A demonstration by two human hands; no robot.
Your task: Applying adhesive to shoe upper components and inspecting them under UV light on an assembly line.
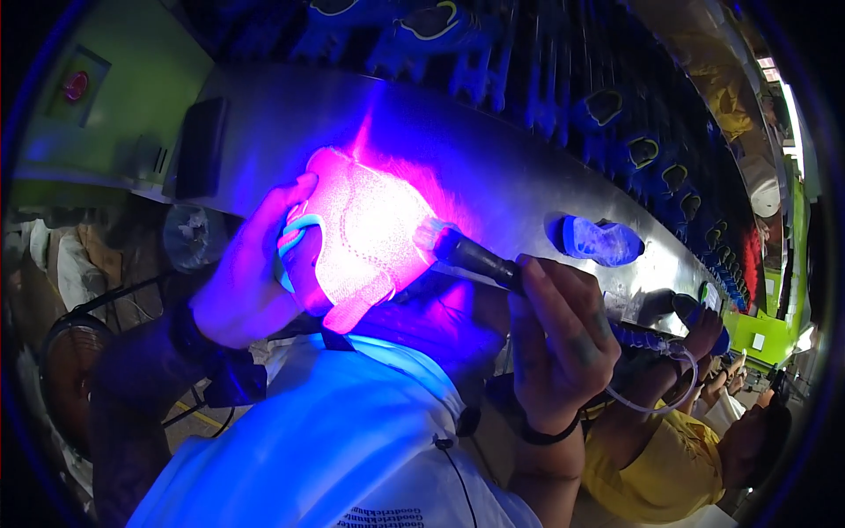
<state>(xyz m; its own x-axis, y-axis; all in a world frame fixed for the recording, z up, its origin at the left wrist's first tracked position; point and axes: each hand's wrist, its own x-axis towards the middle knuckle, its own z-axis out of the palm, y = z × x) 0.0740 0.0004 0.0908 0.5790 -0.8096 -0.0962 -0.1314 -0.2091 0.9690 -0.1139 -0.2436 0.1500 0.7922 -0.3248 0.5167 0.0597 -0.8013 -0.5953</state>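
My left hand grips a shoe upper from its left side, the fingers closed around the edge by its turquoise lace. Strong violet light makes the upper glow pink and white, so its true colour is hard to tell. A stitched seam curves down its side, and a tab hangs at its lower end. In my right hand is a brush with a thick dark handle. Its pale bristles touch the upper's right side. The wrist of each hand wears a dark band.
A metal worktop runs under the light, with a blue sole-shaped piece on it. Several dark shoes line the rack beyond. To the right works a person in a yellow shirt. A round fan stands at lower left.
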